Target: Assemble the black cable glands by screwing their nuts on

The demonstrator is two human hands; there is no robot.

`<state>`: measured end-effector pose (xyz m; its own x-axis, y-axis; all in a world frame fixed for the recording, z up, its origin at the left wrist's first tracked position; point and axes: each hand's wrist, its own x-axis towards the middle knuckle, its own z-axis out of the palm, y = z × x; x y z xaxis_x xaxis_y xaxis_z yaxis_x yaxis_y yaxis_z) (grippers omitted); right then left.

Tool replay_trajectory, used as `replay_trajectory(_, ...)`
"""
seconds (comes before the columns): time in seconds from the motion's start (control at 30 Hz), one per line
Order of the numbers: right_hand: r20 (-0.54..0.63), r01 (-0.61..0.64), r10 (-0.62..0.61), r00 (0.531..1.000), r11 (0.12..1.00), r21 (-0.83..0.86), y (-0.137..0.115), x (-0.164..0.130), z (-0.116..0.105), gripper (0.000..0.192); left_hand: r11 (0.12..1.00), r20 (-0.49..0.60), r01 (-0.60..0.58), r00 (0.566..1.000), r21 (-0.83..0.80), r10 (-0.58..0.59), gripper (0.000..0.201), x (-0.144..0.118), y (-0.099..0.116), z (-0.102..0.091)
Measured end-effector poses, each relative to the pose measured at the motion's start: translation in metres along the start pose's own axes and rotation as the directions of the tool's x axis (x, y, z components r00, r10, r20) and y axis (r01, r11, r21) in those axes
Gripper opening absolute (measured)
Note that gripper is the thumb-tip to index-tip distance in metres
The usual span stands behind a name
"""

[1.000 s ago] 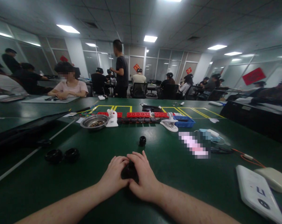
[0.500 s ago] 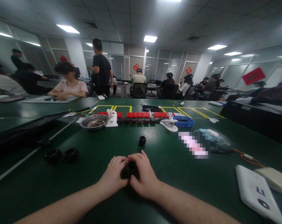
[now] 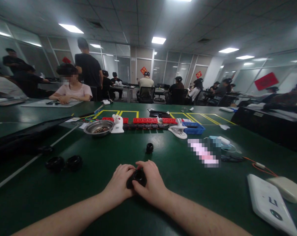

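Note:
Both my hands meet low in the middle of the green table. My left hand and my right hand together grip a small round black part, which shows between the fingers with its ring-shaped top up. A second small black round part stands alone on the table just beyond my hands.
Two black ring parts lie at the left. Further back are a metal bowl, a row of red blocks, a blue tray and white clips. A white device lies at the right. Other people sit and stand behind.
The black part has come up more into view between my fingers, its top now showing. A standing person in the background walked from centre to the left.

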<state>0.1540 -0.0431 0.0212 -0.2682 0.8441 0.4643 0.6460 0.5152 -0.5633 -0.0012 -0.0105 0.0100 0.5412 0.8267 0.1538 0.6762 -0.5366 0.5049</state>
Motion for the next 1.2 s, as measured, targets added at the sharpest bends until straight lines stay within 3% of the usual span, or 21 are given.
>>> replay_trajectory(0.13, 0.057, 0.134, -0.136, 0.989, 0.99, 0.042, -0.0021, -0.0034, -0.0055, 0.06, 1.0, 0.01, 0.001, 1.0, 0.02, -0.001, 0.044, 0.0018, -0.005, 0.0039)
replay_trajectory(0.33, -0.043, -0.034, 0.033, 0.999, 0.999, -0.01, 0.0023, -0.0011, 0.0001, 0.053, 1.0, 0.017, 0.003, 1.0, 0.007, -0.004, 0.034, 0.0008, -0.0002, -0.0007)
replay_trajectory(0.43, -0.034, -0.075, 0.075, 0.997, 0.997, -0.023, 0.0027, 0.0007, 0.0017, 0.046, 1.0, 0.01, -0.002, 1.0, -0.011, 0.002, 0.034, 0.0, 0.0008, -0.0014)
replay_trajectory(0.53, 0.022, 0.013, -0.013, 1.0, 1.0, 0.012, 0.0007, 0.0003, -0.0006, 0.046, 1.0, 0.012, -0.004, 1.0, -0.009, 0.004, 0.041, 0.0004, -0.0031, 0.0019)
replay_trajectory(0.67, 0.08, 0.116, -0.118, 0.99, 0.993, 0.032, -0.0005, -0.0025, -0.0039, 0.065, 1.0, 0.005, -0.013, 1.0, 0.026, 0.013, 0.043, 0.0011, -0.0063, 0.0047)
replay_trajectory(0.87, -0.03, -0.014, 0.013, 0.999, 0.999, -0.041, 0.0035, -0.0015, 0.0015, 0.063, 1.0, 0.024, 0.005, 1.0, 0.021, -0.006, 0.033, -0.0002, 0.0007, -0.0019)
replay_trajectory(1.0, -0.013, -0.082, 0.082, 0.997, 0.996, -0.02, 0.0033, -0.0001, 0.003, 0.056, 1.0, 0.02, -0.001, 1.0, -0.007, 0.001, 0.036, -0.0016, 0.0023, -0.0034)
replay_trajectory(1.2, 0.092, 0.104, -0.109, 0.99, 0.993, 0.05, 0.0012, -0.0025, -0.0025, 0.068, 1.0, 0.022, -0.009, 1.0, 0.027, 0.008, 0.044, 0.0001, -0.0031, 0.0019)
